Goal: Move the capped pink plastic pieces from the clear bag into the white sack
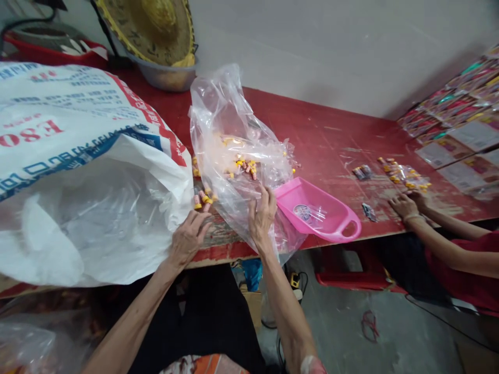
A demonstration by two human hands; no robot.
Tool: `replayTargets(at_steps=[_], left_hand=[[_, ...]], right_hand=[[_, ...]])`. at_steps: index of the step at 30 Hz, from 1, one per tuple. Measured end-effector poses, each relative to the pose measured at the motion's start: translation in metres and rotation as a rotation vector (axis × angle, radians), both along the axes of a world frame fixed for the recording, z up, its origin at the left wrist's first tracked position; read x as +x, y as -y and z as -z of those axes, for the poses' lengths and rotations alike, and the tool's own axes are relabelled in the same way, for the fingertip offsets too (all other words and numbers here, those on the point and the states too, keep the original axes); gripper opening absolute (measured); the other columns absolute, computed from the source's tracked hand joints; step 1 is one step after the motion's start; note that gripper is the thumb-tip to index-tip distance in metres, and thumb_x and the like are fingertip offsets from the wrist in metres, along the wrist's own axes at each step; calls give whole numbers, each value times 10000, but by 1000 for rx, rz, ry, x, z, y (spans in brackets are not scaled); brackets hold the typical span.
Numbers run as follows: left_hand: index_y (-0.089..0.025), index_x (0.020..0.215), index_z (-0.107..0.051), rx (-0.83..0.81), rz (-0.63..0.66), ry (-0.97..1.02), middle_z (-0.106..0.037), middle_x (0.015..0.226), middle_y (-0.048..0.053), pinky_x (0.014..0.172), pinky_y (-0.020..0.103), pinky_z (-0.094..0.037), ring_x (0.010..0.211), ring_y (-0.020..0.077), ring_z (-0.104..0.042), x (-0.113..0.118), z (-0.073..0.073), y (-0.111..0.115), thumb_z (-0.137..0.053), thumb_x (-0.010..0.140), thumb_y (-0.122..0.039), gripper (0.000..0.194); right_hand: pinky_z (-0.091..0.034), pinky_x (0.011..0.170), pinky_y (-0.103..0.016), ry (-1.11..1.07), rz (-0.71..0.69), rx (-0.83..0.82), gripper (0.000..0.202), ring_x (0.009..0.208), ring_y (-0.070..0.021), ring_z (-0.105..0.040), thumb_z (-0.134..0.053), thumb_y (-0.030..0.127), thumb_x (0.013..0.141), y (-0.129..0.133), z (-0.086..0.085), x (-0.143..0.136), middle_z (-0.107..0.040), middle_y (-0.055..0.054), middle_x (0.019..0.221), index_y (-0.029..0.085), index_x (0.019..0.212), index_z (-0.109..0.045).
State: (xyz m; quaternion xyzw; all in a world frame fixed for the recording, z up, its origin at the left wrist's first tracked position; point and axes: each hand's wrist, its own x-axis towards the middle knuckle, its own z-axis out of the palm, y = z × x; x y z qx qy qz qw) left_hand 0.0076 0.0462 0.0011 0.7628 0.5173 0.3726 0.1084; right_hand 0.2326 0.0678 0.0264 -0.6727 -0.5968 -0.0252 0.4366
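Note:
My left hand (187, 238) is at the table edge beside the mouth of a white woven sack (156, 218), fingers apart and slightly bent. Its fingertips are close to a few small pink pieces with yellow ends (204, 198); whether they touch is unclear. My right hand (262, 218) rests on a clear plastic bag (218, 114), its thumb apart from the fingers. More yellow-ended pieces (247, 167) lie in or under the crumpled bag. A pink plastic scoop (331, 210) with a round label inside sits just right of my right hand, partly on the bag.
Another person's hands (405, 205) are at the right of the red table (312, 135), near small packets (362, 172) and yellow-ended pieces (405, 175). Stacked packages (460, 114) stand far right. A straw hat (156, 26) leans on a plastic tub (167, 75) behind.

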Motion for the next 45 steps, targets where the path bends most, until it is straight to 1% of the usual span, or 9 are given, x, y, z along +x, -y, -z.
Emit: replayTargets(at_steps=[5,9,14,22,26,31,37,42,45], left_hand=[[-250,1284,-712,53,-124,19,-736,1138,67,885,323,-541,1013,228,-719,4,-7,-14,-520,1081,-368,304],[-212,1279,-686,116,-96,106,-763,1155,90,935,335,-549,1033,233,-730,2,-8,-11,-533,1069,-365,302],[-218,1430,-622,58,-103,37,-749,1285,103,931,338,-562,1116,244,-732,3,-4,-8,-457,1073,-315,405],[-226,1378,-642,-15,-107,72,-742,1330,92,974,335,-586,1161,242,-733,3,3,-15,-502,1048,-361,382],[-233,1319,-637,-56,-168,163,-764,1178,74,839,312,-591,1003,223,-751,2,1,-13,-545,1019,-400,355],[-215,1106,-634,-42,-187,317,-724,908,18,652,254,-539,680,147,-662,1,-3,-8,-595,989,-441,258],[-227,1100,-664,95,143,192,-748,979,41,814,255,-578,895,172,-735,8,-13,1,-545,1048,-358,185],[-229,1164,-660,61,128,239,-753,1041,54,860,272,-584,930,179,-740,34,-27,12,-547,1062,-376,212],[-229,1197,-660,-63,78,188,-756,1151,77,903,309,-587,1024,207,-741,47,-19,5,-503,1062,-368,249]], right_hand=[[-532,1032,-451,-115,-155,-255,359,1106,-256,-685,-431,206,1013,-38,0,-17,-750,-112,1185,206,1245,-705],[-522,1003,-351,-182,-433,-179,372,1097,-217,-680,-424,184,1021,-36,-1,-54,-747,-89,1183,217,1249,-716],[-542,895,-302,-154,-716,-387,306,926,-188,-683,-453,153,980,-33,5,-64,-740,-36,982,228,1086,-731],[-531,991,-392,-35,-234,-351,378,1140,-265,-650,-388,155,967,-111,-6,-25,-684,-143,1280,185,1205,-679],[-535,934,-392,73,-295,-504,362,1101,-283,-646,-460,168,938,-123,3,-22,-678,-144,1294,194,1242,-656],[-536,959,-377,47,-236,-366,349,1174,-260,-629,-409,206,995,-103,17,-6,-633,-135,1382,203,1247,-650],[-557,944,-362,179,-389,-397,392,1197,-258,-652,-432,200,1041,-111,11,-4,-636,-129,1447,221,1390,-610],[-550,966,-343,67,-401,-388,282,1176,-241,-673,-511,228,1047,-126,8,-10,-683,-132,1359,195,1269,-681],[-538,965,-315,41,-454,-391,280,1190,-218,-668,-502,244,1060,-125,13,-15,-652,-95,1450,222,1261,-697]])
